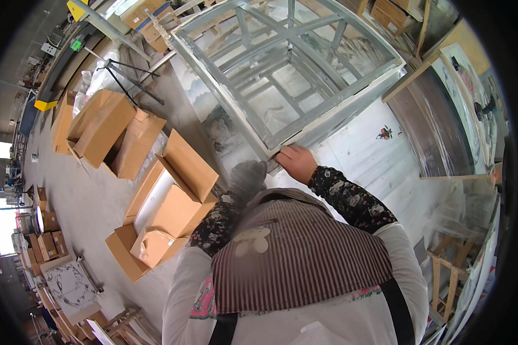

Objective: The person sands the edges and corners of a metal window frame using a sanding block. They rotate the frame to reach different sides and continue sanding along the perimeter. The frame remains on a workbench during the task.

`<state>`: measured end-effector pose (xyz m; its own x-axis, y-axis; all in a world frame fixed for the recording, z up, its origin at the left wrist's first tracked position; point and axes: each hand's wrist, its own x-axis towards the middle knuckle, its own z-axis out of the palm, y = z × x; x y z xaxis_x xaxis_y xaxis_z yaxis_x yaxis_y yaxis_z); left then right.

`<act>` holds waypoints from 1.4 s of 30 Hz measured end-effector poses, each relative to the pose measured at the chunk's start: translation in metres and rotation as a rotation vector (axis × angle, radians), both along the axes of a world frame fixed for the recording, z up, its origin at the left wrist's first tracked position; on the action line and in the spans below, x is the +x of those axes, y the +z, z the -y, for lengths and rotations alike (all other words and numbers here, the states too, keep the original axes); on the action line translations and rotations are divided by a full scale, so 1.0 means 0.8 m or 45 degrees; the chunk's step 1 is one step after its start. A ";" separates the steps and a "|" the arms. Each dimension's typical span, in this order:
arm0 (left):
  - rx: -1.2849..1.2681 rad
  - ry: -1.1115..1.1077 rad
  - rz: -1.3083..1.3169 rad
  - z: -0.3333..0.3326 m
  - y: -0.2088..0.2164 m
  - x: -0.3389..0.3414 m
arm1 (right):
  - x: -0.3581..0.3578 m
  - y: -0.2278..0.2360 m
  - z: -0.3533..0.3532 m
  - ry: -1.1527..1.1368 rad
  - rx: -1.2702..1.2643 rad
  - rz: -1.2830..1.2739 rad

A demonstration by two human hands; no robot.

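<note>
A grey-painted metal frame [247, 112] with crossing bars stands in front of me, its near corner pointing at my body. My right hand [297, 164] is bare and closed at that corner, fingertips bent against the edge. A small dark bit shows under those fingertips, too small to name. Close by on the left, my left hand [248, 175] wears a grey glove and sits beside the corner post. Its fingers blend into the glove's outline, so their grip does not show. Both forearms have dark floral sleeves. A striped brown apron [305, 259] covers my front.
Open cardboard boxes [172, 198] stand on the floor to the left, near a black tripod [133, 80]. Beneath the frame lie white boards [351, 167] with a red-and-black tool [384, 133] on them. Wood-framed dark panels [429, 123] lean at right, above a wooden stand [443, 282].
</note>
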<state>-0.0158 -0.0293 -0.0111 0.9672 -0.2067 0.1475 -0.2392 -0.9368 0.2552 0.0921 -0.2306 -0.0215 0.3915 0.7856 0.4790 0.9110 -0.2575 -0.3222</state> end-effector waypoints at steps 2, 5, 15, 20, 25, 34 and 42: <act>-0.013 0.031 -0.024 0.002 0.002 -0.001 | -0.001 0.005 0.000 -0.006 0.029 -0.023; -0.054 0.084 0.026 0.003 0.007 -0.003 | -0.003 0.014 0.002 -0.016 0.086 -0.090; -0.019 0.104 0.196 0.007 -0.013 0.005 | -0.042 0.017 0.018 -0.171 -0.121 -0.141; -0.027 0.129 0.090 0.010 -0.022 0.003 | -0.043 0.018 0.020 -0.172 -0.272 -0.126; -0.147 0.211 0.000 0.011 -0.020 0.006 | -0.042 0.021 0.017 -0.166 -0.295 -0.079; -0.158 0.157 -0.197 0.025 -0.015 -0.030 | -0.052 0.033 0.034 -0.199 -0.082 -0.268; -0.360 0.254 -0.269 0.041 0.011 -0.031 | -0.047 0.023 0.061 -0.169 -0.122 -0.357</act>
